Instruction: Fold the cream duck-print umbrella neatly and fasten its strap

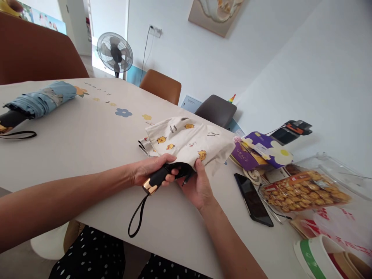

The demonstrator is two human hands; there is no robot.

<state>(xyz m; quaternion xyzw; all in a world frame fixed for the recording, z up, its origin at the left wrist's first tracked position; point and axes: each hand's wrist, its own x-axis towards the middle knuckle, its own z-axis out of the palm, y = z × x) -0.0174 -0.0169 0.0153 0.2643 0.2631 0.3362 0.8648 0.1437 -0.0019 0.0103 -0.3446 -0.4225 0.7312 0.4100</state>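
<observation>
A folding umbrella with a cream canopy [180,139] printed with yellow ducks is between my two hands, its fabric loose and partly spread over the table. My left hand [149,168] is wrapped round its black handle [158,178], which has a gold-coloured end and a black wrist strap [136,223] hanging down. My right hand [200,186] pinches the canopy's near edge, thumb on top of the cloth. A dark rib tip shows between the hands. Off to the left lies a rolled blue umbrella [48,99] with a black handle.
On the right of the table [95,162] lie a black phone [252,199], a purple tissue pack [255,149], a clear box of snacks [308,190] and rolls of tape [314,254]. Chairs [162,85] and a fan [115,54] stand beyond the far edge.
</observation>
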